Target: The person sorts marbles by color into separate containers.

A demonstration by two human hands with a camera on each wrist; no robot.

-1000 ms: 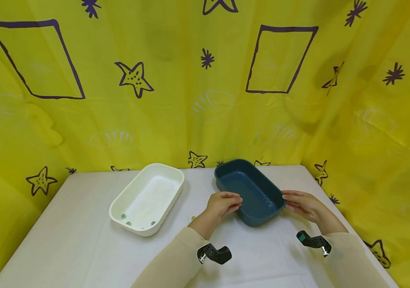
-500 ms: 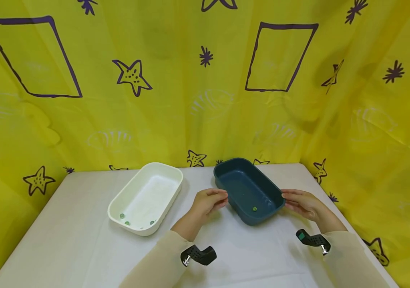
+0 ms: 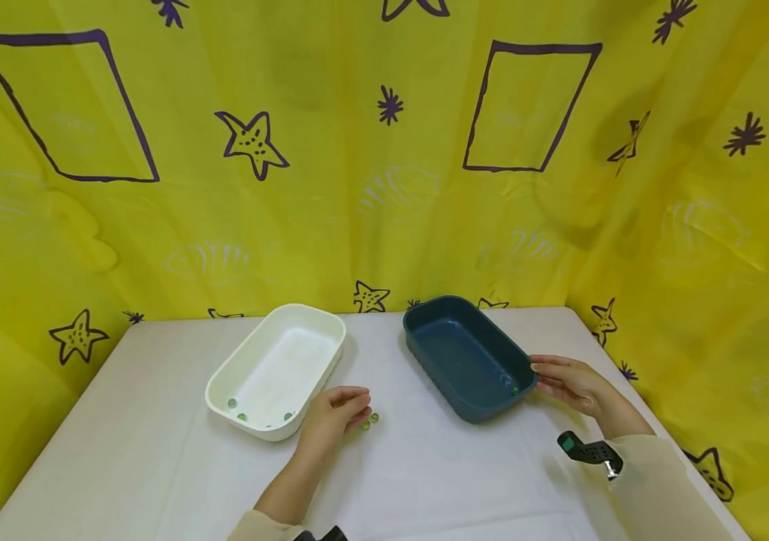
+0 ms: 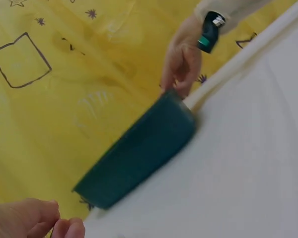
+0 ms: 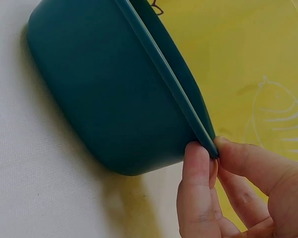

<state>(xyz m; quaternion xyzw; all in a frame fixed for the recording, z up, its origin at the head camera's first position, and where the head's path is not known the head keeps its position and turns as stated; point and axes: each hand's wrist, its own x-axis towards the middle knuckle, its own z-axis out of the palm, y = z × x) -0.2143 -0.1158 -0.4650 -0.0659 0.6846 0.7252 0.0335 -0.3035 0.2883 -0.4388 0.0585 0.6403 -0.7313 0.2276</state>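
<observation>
My right hand (image 3: 574, 387) pinches the rim of a dark teal plastic basin (image 5: 104, 89) at its right corner, thumb on one side and fingers on the other. Inside the basin, close to that corner, lies a small green marble (image 3: 515, 391). My left hand (image 3: 332, 417) is over the table beside the white basin (image 3: 327, 383), its fingers loosely bent with nothing visible in them. Right at its fingertips are two green glass marbles (image 3: 374, 417) on the cloth. In the left wrist view the left hand (image 4: 35, 220) shows only at the lower corner.
Several green marbles (image 3: 242, 416) lie at the near end inside the white basin. Both basins stand on a white cloth-covered table (image 3: 155, 421). A yellow curtain (image 3: 330, 210) with dark star drawings hangs behind and to the sides.
My left hand has moved from above the teal basin leftward and nearer, to the marbles on the table. A marble now in the teal basin has rolled toward its right corner. The right hand stays put.
</observation>
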